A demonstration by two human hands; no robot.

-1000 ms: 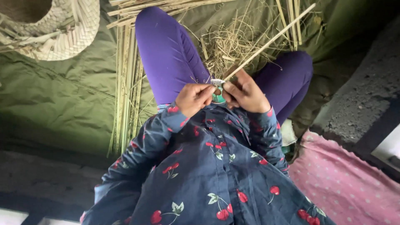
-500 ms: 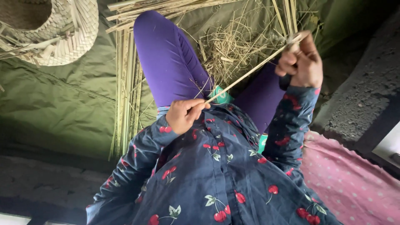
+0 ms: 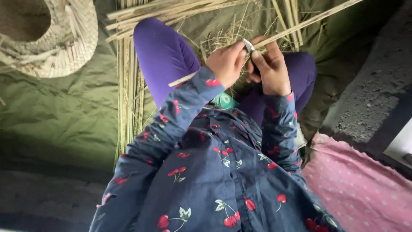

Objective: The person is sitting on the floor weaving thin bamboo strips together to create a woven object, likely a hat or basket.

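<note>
So the thing that matters here is the long reed strip (image 3: 300, 25), a pale flat stalk that runs on a diagonal: its far end shoots up and off to the right of my grip, past the top edge of the view, and its near end pokes out down-left, just past my left wrist and over the purple trouser leg (image 3: 161, 60). Both hands meet right at the middle of it. My left hand (image 3: 225, 64) is clenched around the strip from the near side, knuckles up. My right hand (image 3: 268, 68) is closed on a small blade (image 3: 248, 44), the metal tip showing just between the two hands and sitting right against the strip; I can't tell whether the edge is biting in or only resting on it. So the long axis goes away from me toward upper right, and the right hand is the nearer one to that long free end, while the left has the short stub. Outward from there: a loose pile of dry straw (image 3: 223, 36) behind the hands, a bundle of straight reeds (image 3: 128, 99) lying left of the grip on the green tarp (image 3: 56, 116), a half-woven basket (image 3: 56, 43) far left, and a pink dotted cloth (image 3: 360, 184) down at my right.
</note>
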